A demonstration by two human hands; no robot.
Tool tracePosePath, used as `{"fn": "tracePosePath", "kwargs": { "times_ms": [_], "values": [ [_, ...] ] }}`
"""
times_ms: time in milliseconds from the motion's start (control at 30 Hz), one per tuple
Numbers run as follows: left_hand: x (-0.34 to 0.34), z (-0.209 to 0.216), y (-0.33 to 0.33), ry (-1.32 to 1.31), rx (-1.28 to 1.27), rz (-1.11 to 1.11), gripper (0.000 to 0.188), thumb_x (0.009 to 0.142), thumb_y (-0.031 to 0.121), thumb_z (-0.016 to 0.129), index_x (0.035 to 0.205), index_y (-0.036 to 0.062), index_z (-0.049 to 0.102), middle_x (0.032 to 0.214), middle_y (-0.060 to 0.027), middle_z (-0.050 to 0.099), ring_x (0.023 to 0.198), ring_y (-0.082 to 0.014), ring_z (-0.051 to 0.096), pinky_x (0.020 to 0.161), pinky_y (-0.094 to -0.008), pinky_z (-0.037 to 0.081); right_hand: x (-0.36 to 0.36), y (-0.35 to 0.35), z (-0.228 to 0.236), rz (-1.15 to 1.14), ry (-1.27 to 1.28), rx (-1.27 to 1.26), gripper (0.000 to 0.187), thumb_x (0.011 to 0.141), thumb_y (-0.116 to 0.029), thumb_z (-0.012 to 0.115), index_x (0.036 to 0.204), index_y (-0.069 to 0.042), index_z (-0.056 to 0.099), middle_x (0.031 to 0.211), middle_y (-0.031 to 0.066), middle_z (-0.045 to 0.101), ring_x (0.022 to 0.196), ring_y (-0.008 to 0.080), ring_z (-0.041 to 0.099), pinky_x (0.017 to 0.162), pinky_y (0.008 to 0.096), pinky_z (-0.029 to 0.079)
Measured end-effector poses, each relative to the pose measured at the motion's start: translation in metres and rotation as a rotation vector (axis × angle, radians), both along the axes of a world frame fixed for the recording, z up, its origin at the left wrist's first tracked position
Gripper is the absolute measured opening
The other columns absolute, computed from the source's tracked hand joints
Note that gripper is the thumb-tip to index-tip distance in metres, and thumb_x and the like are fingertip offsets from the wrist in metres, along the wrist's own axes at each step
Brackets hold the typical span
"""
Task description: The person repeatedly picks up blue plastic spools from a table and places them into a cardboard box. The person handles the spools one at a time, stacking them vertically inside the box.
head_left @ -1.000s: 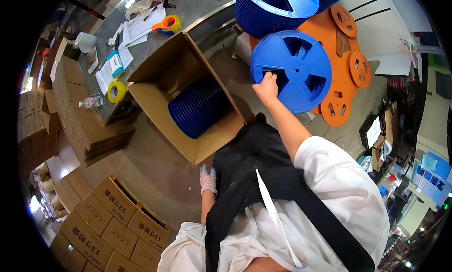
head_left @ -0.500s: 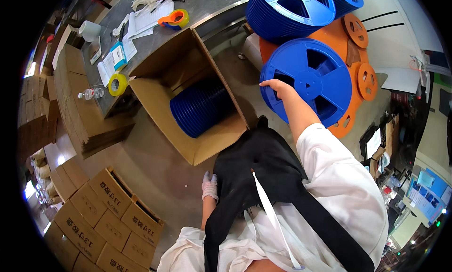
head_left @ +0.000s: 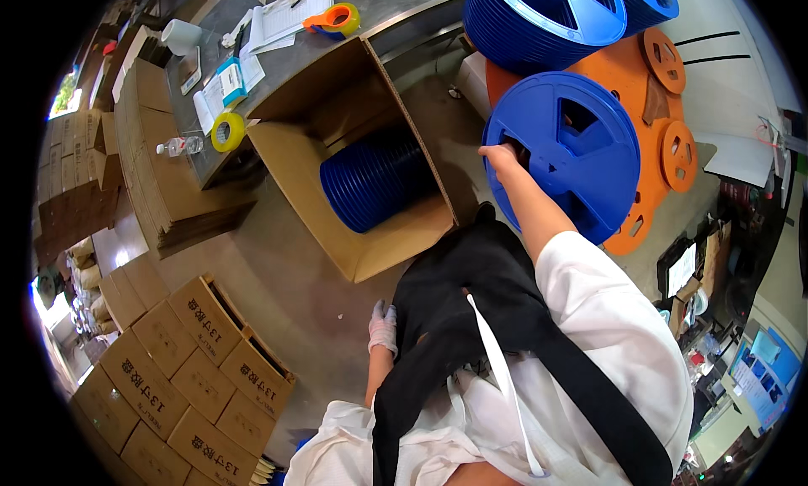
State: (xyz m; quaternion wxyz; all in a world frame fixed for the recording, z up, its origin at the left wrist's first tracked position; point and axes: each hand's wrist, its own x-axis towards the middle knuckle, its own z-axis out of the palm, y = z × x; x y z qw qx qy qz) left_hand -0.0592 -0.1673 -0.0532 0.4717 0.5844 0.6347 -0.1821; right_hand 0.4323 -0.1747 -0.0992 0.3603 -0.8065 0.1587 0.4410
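Observation:
My right hand [head_left: 502,160] grips a blue plastic reel [head_left: 581,162] at its left side, with the fingers hooked into one of its window openings and partly hidden there. The reel looks tilted, and a second rim shows behind its right edge. Under it lies an orange plate-like piece [head_left: 627,78]. My left hand [head_left: 383,328], in a pale glove, hangs beside my black apron [head_left: 471,271] with its fingers loosely apart and nothing in it. Ahead stands an open cardboard box [head_left: 295,170] holding a row of blue reels [head_left: 370,183] on edge.
Taller blue reel stacks [head_left: 539,23] stand at the far right. A metal table [head_left: 278,74] bears papers, an orange tape dispenser [head_left: 335,20] and a yellow tape roll [head_left: 228,132]. Flattened cartons [head_left: 160,158] lean at its left; closed cartons [head_left: 181,368] are stacked at lower left.
My right hand's fingers have gone from the reel's left rim into its window, and the reel has tipped slightly. The whole view has shifted a little. My left hand still hangs low.

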Motion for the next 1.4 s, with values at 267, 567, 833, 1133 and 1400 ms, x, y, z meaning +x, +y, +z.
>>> {"fn": "tracePosePath", "kwargs": {
  "times_ms": [267,567,833,1133,1400],
  "values": [
    [0.020,0.032,0.003,-0.064,0.061,-0.003,0.058,0.089,0.037,0.055,0.136,0.0054,0.045,0.130,-0.0235,0.054,0.121,-0.0354,0.052,0.100,-0.0392,0.041,-0.003,-0.096,0.087,0.124,0.207,0.303,0.053,0.074,-0.019,0.071,0.116,0.009,0.056,0.111,0.0189,0.062,0.099,0.0294,0.061,0.087,0.0379,0.048],
    [0.069,0.031,0.037,-0.193,0.125,-0.267,0.052,0.089,0.029,0.059,0.133,0.0030,0.049,0.130,-0.0217,0.054,0.121,-0.0349,0.051,0.102,-0.0376,0.040,0.029,-0.190,0.272,-0.345,0.007,0.676,0.032,0.077,-0.012,0.066,0.105,0.001,0.061,0.088,0.0098,0.065,0.075,0.0217,0.063,0.073,0.0340,0.054],
    [0.155,0.089,0.132,-0.725,0.246,-0.121,0.049,0.093,0.020,0.056,0.137,0.0009,0.044,0.134,-0.0183,0.052,0.122,-0.0266,0.053,0.101,-0.0329,0.041,-0.065,-0.194,0.356,-0.278,0.146,1.709,0.052,0.072,-0.031,0.075,0.108,-0.006,0.046,0.081,0.0009,0.043,0.070,0.0132,0.042,0.067,0.0310,0.038],
    [0.234,0.252,0.147,-0.942,1.083,-0.669,0.055,0.088,0.031,0.055,0.131,-0.0007,0.047,0.135,-0.0258,0.046,0.128,-0.0424,0.039,0.110,-0.0487,0.028,-0.154,-0.121,0.359,-0.028,0.401,1.753,0.048,0.071,-0.030,0.070,0.105,-0.004,0.047,0.067,0.0013,0.043,0.058,0.0149,0.042,0.060,0.0324,0.037],
    [0.197,0.223,0.127,-0.839,0.827,-0.734,0.055,0.086,0.036,0.056,0.130,0.0026,0.049,0.136,-0.0233,0.046,0.129,-0.0368,0.041,0.111,-0.0444,0.027,-0.187,-0.088,0.371,-0.040,0.286,1.554,0.050,0.072,-0.035,0.071,0.104,-0.006,0.045,0.067,0.0009,0.040,0.058,0.0148,0.040,0.059,0.0312,0.036]
  ]
}}
